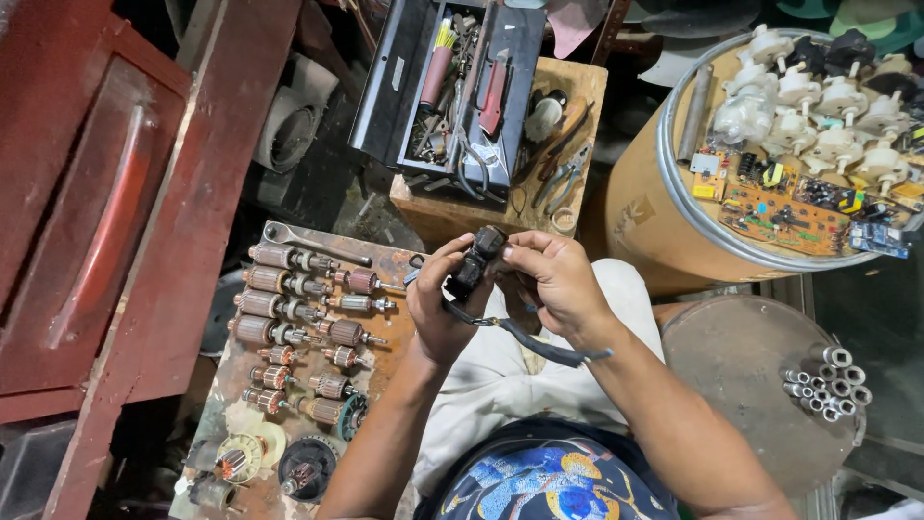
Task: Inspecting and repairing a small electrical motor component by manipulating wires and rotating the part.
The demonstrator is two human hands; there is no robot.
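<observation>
My left hand (441,306) and right hand (553,279) clamped on black switch (474,264), long axis tilted up-right, cable (525,337) trailing down-right.

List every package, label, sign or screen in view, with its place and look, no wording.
White label: a narrow slanted strip on the open toolbox lid, top centre.
Faint pale mark: on the tan drum's side, right of the hands, too blurred to make out.
No screens or signs show.

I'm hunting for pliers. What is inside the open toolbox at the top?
The toolbox holds a red-handled tool, a pink-handled tool and a tangle of small metal tools. What lies beneath that heap is covered, so pliers inside cannot be confirmed.
</observation>
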